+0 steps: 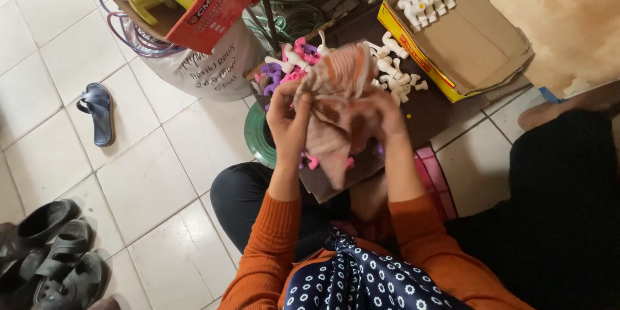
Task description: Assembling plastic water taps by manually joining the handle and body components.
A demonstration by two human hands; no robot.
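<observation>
Both hands closed on a crumpled striped cloth (339, 106), held above the dark board w/ plastic taps (394, 74). Left hand (289, 116) pinches its left edge, right hand (385, 119) grips under; forearms raised, orange sleeves.

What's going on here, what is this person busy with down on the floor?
A person sitting on the tiled floor holds a striped, brownish cloth bunched between both hands, the left hand and the right hand gripping it on either side. Just beyond the cloth lie small white plastic taps and pink and purple ones on a dark board. An open cardboard box holds more white taps. Sandals lie to the left.
</observation>
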